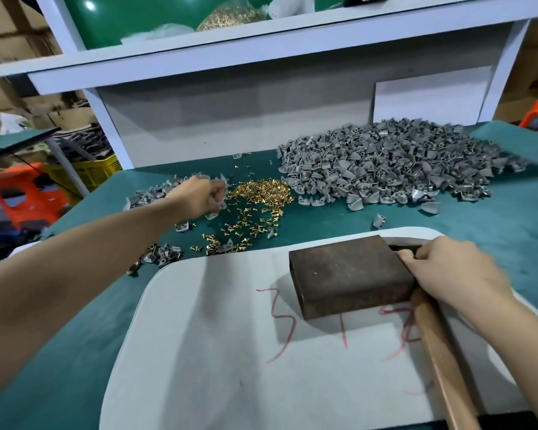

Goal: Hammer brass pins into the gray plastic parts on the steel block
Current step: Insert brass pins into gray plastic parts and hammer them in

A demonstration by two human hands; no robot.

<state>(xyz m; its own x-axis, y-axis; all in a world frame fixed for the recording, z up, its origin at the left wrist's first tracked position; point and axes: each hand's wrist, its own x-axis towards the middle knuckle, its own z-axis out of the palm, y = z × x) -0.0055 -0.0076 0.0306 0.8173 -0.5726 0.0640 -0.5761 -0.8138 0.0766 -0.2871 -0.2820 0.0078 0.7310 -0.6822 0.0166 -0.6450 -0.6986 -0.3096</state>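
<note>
left hand (199, 197): stretched out to the far left, fingers curled downward at the left edge of the brass pins (258, 193) and over a few loose gray pieces; it is blurred, so I cannot tell whether it pinches anything
right hand (448, 271): at the right edge of the steel block (348, 271), fingers wrapped round the hammer (438, 352) where the wooden handle meets the dark head
hammer: the handle runs from the right hand toward the near right; the head is mostly hidden behind the block and the fingers
steel block: dark and rusty, lying flat on the white board (215, 336), right of centre, touching the right hand
white board: rounded corners, lying on the surface (494, 231) nearest the person, with red marks drawn just near of the block
brass pins: a loose heap far of the board, left of centre, thinning out toward the board's far edge
gray plastic parts (385, 162): a large heap at the far right, just right of the pins
small gray heap (156, 193): far left, beside the left hand
gray cluster (159, 257): at the board's far left corner
surface: covered in green
shelf (199, 54): above the far side, holding a clear bag of pins (230, 13)
orange stool (22, 193): off the surface, far left, near a yellow crate (90, 172)
</note>
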